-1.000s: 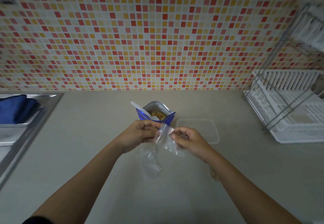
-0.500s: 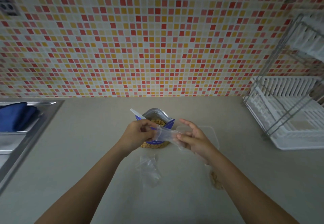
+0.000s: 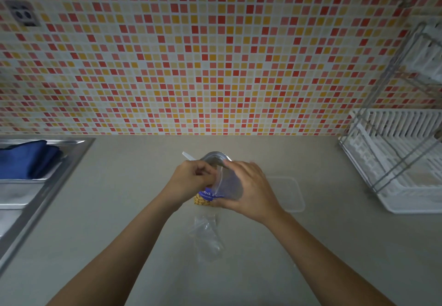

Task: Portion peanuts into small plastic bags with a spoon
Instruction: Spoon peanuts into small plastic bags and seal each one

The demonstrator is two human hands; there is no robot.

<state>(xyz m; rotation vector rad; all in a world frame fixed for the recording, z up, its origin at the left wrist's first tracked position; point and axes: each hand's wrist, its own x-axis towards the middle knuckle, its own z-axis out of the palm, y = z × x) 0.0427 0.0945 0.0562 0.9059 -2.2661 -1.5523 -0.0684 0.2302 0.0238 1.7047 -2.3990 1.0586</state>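
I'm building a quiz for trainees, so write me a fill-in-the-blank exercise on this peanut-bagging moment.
1. The left hand and right hand together hold a small clear plastic ____.
2. The cloth lying on the sink is ____.
3. The dish rack stands on the person's ____ side.
4. The white handle rising from the peanut pouch belongs to a ____.

Missing words: bag; blue; right; spoon.
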